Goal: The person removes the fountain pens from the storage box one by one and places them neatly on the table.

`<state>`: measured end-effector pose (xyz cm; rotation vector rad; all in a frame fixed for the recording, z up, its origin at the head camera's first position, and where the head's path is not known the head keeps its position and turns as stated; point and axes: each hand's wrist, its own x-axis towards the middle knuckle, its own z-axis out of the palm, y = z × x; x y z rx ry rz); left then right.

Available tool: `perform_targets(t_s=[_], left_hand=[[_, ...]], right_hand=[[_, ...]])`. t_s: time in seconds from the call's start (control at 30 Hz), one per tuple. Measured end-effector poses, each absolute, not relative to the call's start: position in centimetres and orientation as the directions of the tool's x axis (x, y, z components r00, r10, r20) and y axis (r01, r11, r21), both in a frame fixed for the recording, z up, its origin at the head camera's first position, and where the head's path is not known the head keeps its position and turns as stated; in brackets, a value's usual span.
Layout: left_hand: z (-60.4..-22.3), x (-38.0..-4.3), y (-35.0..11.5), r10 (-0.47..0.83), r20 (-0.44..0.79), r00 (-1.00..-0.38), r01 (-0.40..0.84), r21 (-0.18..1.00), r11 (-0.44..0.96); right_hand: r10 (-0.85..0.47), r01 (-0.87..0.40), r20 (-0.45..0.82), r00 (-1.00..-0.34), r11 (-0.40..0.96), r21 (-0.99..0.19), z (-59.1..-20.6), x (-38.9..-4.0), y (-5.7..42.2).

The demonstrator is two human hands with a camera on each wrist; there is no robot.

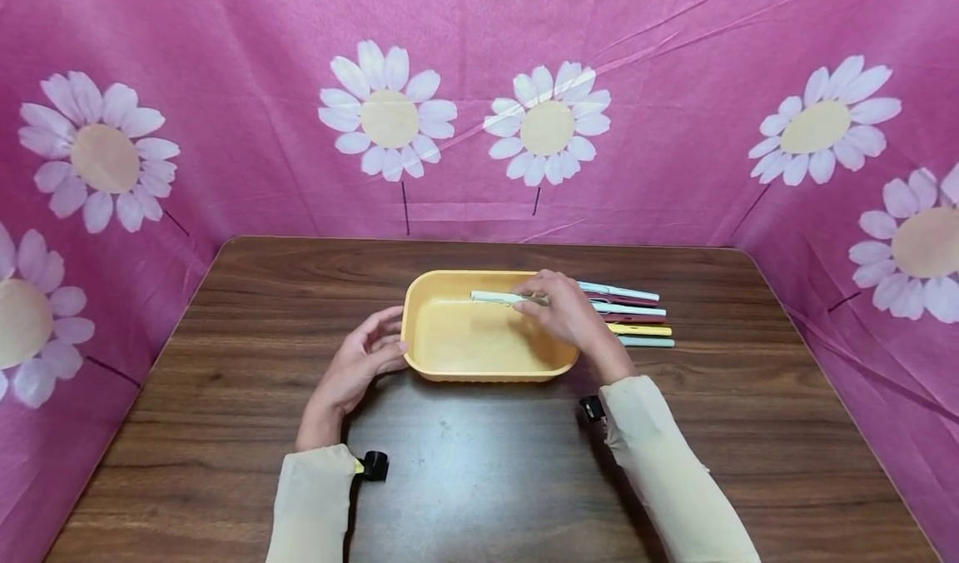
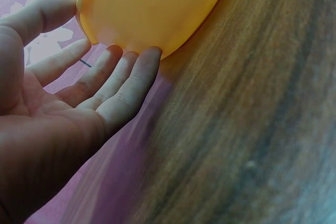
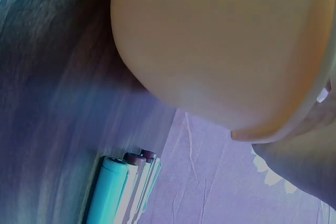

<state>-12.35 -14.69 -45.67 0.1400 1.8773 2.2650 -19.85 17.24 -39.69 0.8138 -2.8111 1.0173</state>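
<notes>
A yellow plastic tray [image 1: 487, 376] with rounded corners lies on the wooden table. My left hand [image 1: 367, 355] is at its left end; in the left wrist view the fingertips [image 2: 152, 56] touch the outer wall and the thumb meets the rim. Over the tray's right half, my right hand [image 1: 565, 309] pinches a white pen [image 1: 494, 297] between thumb and fingers, its free end pointing left. In the right wrist view the tray's wall hides the pen's body and most of the hand. Just right of the tray, several pens [image 1: 637, 330] lie side by side.
Light blue, white, dark red, yellow and pale green pens make up the row, partly hidden by my right hand. The wooden table [image 1: 464, 480] carries everything. A pink flower-print cloth [image 1: 464, 205] hangs around its back and sides.
</notes>
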Motion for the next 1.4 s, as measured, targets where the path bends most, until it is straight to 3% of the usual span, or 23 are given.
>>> perform_targets(t_s=[1.4], left_hand=[[-45.9, -12.5, -14.7, 0.211, -0.048, -0.976, -0.088, 0.979, -0.184]], right_hand=[[-0.36, -0.384, 0.163, -0.919, 0.717, -0.582, -39.7, -20.6, 21.8]])
